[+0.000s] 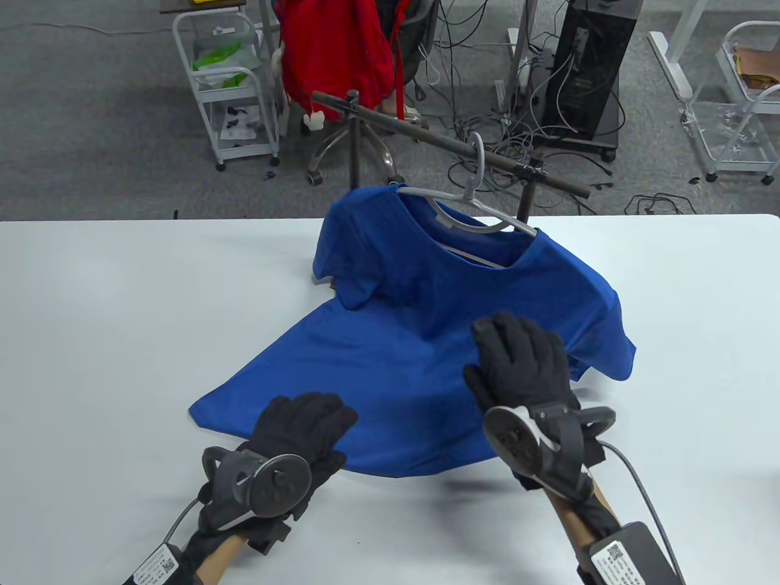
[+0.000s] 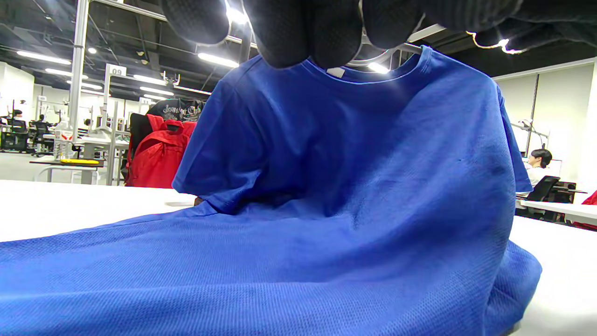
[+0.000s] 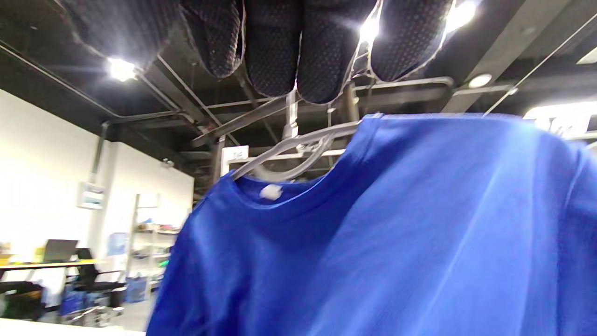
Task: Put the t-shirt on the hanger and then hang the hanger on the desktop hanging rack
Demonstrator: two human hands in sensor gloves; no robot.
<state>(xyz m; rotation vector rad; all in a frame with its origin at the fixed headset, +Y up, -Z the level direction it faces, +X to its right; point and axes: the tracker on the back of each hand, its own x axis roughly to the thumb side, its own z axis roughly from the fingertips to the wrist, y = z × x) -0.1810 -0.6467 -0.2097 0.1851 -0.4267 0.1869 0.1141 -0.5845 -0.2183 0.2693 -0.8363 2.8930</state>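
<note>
A blue t-shirt (image 1: 414,317) hangs on a grey hanger (image 1: 472,195), whose hook sits over the dark bar of the desktop rack (image 1: 426,131). The shirt's lower half trails forward and lies on the white table (image 1: 91,317). My left hand (image 1: 323,417) rests at the hem's near left part, fingers relaxed and holding nothing. My right hand (image 1: 509,344) hovers over the shirt's lower right, fingers straight. In the left wrist view the gloved fingers (image 2: 298,32) hang above the shirt (image 2: 350,186). The right wrist view looks up at the shirt (image 3: 396,233) and hanger (image 3: 289,149).
Beyond the table's far edge stand a chair draped with a red garment (image 1: 341,49), a white trolley (image 1: 234,85), a black computer tower (image 1: 588,67) and tangled cables (image 1: 487,109). Another white trolley (image 1: 749,91) is at the far right.
</note>
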